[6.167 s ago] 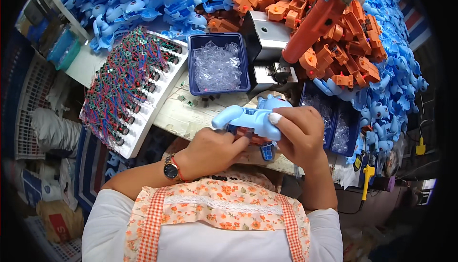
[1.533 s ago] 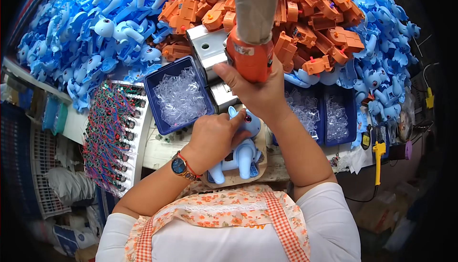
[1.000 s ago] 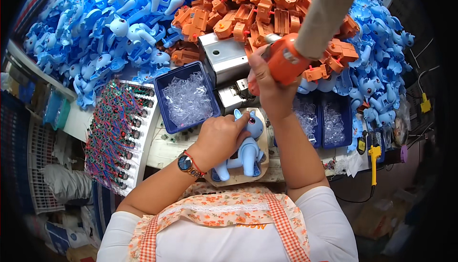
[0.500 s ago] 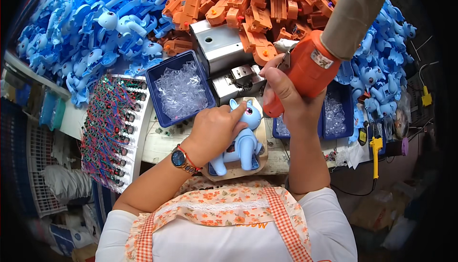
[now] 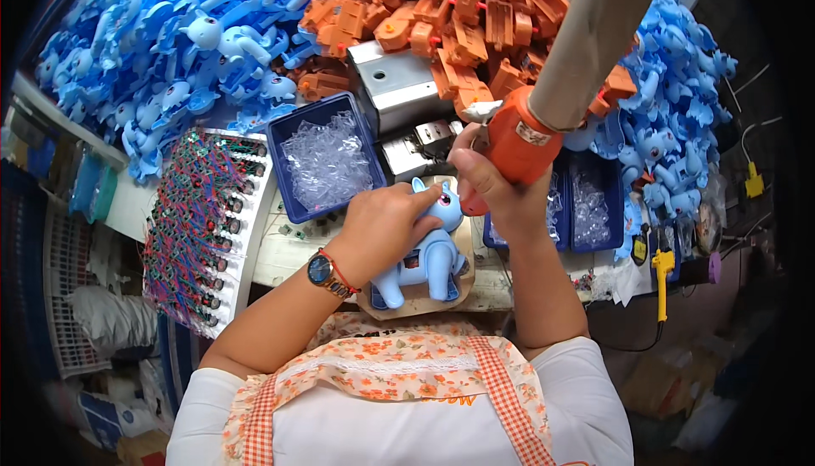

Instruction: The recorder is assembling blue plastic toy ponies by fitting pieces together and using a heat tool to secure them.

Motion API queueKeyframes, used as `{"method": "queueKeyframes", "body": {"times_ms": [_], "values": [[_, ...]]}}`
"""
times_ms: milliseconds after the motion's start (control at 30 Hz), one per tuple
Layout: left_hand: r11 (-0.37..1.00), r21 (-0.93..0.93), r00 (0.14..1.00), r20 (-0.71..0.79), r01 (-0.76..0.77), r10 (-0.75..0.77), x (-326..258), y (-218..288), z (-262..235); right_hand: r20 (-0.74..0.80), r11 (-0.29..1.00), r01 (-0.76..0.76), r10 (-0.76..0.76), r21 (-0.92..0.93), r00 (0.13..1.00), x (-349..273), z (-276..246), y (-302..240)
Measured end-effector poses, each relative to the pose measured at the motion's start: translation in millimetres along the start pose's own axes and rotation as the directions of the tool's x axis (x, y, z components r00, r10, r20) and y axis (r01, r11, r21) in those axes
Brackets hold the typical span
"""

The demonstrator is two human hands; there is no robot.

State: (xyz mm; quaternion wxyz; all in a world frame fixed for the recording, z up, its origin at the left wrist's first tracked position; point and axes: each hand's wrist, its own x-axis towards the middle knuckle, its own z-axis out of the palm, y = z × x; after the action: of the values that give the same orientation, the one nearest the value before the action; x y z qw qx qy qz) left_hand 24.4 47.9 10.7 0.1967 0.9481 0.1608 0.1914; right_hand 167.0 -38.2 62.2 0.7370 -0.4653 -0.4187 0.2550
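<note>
A light-blue toy pony [image 5: 439,264] lies on its side in a tan holding board [image 5: 416,307] at the table's front edge. My left hand [image 5: 384,227] rests over its back and neck, index finger stretched onto the head beside the eye, thumb against the neck. My right hand [image 5: 503,199] is wrapped round an orange electric screwdriver [image 5: 519,145] with a thick grey-beige sleeve [image 5: 594,33] on its upper end. The driver's lower end is right beside the pony's head; its tip is hidden, so I cannot tell whether it touches.
A blue bin [image 5: 280,173] of clear plastic pieces stands left; more blue bins [image 5: 604,244] stand right. Behind are a metal block [image 5: 392,80], orange housings [image 5: 467,25] and heaped blue toy parts [image 5: 161,58]. Wired parts fill a white tray [image 5: 246,266]. A yellow-handled tool [image 5: 663,275] hangs right.
My right hand has brought the screwdriver left and down, closer to the pony's head. My left hand stays on the pony. The whole view has shifted slightly.
</note>
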Motion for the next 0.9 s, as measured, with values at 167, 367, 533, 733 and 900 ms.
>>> {"method": "queueKeyframes", "body": {"times_ms": [167,367,533,733,900], "values": [[0.989,-0.141,0.997,0.067,0.043,-0.034,-7.8,-12.1,0.7,-0.017,0.987,0.097,-0.100,-0.126,0.995,17.6,3.9,-12.8],[0.806,-0.588,0.996,-0.001,0.072,-0.091,-57.3,-28.2,-9.2,-0.143,0.954,0.283,-0.295,-0.093,0.945,39.8,19.2,21.0],[0.843,-0.536,0.999,-0.020,-0.040,0.035,-103.9,-36.7,-7.4,-0.068,0.985,0.143,-0.150,-0.093,0.986,33.9,21.9,7.3],[0.902,-0.430,0.969,-0.240,-0.045,-0.065,-108.6,-25.6,15.0,-0.033,0.997,0.082,-0.082,-0.009,0.996,9.0,29.4,-17.1],[0.897,-0.441,0.952,-0.291,-0.043,-0.097,-108.8,-24.5,22.5,0.049,0.998,0.049,-0.046,-0.045,0.998,-6.8,37.6,-11.9]]}}
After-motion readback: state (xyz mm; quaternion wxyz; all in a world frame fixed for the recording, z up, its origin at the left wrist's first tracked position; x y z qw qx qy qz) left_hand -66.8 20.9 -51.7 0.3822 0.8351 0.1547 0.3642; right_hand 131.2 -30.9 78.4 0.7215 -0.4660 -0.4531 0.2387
